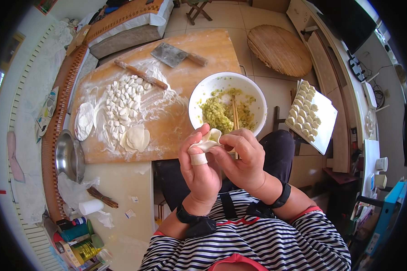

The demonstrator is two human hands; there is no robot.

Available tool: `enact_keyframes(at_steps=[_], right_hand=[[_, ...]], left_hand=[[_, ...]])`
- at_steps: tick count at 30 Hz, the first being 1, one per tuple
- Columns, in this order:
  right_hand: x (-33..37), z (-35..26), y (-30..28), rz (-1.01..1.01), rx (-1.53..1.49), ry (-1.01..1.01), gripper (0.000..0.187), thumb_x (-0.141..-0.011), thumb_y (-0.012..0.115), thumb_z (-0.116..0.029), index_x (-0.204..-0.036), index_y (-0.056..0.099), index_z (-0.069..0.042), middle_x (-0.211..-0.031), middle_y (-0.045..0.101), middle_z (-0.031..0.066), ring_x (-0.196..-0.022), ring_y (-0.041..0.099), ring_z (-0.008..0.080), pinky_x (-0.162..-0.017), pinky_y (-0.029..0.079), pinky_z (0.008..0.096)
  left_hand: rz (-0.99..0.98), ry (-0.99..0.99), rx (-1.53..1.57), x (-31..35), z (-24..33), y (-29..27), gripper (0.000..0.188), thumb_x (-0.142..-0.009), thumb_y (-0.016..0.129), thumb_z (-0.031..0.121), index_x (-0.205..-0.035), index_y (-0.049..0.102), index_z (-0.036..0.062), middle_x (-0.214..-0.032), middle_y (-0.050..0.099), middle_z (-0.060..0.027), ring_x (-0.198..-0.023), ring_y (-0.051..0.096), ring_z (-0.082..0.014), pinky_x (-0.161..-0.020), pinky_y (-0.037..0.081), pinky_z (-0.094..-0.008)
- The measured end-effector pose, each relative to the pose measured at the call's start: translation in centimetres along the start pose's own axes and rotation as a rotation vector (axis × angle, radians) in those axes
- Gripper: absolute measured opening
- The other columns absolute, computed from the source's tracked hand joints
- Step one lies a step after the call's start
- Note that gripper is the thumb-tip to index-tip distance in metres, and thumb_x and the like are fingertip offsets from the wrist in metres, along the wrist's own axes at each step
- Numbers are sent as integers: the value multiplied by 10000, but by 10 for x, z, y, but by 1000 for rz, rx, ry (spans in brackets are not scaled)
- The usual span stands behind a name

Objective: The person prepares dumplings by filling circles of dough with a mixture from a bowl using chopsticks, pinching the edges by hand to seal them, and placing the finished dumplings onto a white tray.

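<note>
Between my two hands is a dumpling (206,143), its dough wrapper folded up around some green filling at the top. My left hand (198,169) cradles it from the left, with a pale bandage round the thumb. The thumb and fingers of my right hand (243,158) pinch the wrapper's right edge. Just beyond them stands a white bowl (195,97) of chopped green filling (216,113), with a pair of chopsticks (234,110) leaning in it. Rolled wrappers (135,138) lie stacked on the floured board (176,151), beside many small dough pieces (123,101).
On the board also lie a rolling pin (141,74), a cleaver (169,55) and a heap of flour (84,121). Rows of finished dumplings (304,113) sit on a white tray (326,124) at right. A metal basin (70,156) stands left; a round woven lid (279,49) lies far right.
</note>
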State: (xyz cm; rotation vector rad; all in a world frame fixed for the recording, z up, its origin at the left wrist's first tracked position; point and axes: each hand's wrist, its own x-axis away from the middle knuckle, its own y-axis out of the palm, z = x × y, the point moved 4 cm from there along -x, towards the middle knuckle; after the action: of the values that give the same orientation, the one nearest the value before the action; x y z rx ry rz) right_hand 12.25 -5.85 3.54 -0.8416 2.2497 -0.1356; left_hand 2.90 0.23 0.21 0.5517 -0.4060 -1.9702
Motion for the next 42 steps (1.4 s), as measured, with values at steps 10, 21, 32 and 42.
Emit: enact_keyframes(at_steps=[10,21,32,42], right_hand=[[-6,-7,-8,-69,75,-49,259,-720,779,-94,-957,696,-31,-834,633,99,-710,607,270,-618,481,350],[-4,-3,-8,-8,-21,-66,265,-730,777,-54,-986,711,-36,-824,630,94,-706,615,235,-607,499,314],[-15,-2,-11,-118,-137,28,250,-758,773,-85,-997,711,-44,-848,651,97,-735,626,233,-643,498,311],[-12,-2,-10,-5,127,-197,320,-772,750,-179,-1038,627,-51,-853,636,88,-728,598,299,-641,458,401]], left_hand=[[-42,99,-84,0,1,-4,256,-1054,341,207,-1224,481,78,-1345,513,-164,-1199,499,-228,-1045,411,-405],[-114,61,-167,3,0,-3,208,-1040,377,178,-1145,515,62,-1363,485,-169,-1205,489,-221,-1046,396,-381],[-222,86,-194,-1,6,6,323,-1045,370,186,-1275,511,10,-1389,474,-185,-1245,487,-239,-1073,377,-368],[-150,-267,3,3,-5,3,383,-1055,359,220,-1320,492,-23,-1399,480,-173,-1223,518,-222,-1050,413,-337]])
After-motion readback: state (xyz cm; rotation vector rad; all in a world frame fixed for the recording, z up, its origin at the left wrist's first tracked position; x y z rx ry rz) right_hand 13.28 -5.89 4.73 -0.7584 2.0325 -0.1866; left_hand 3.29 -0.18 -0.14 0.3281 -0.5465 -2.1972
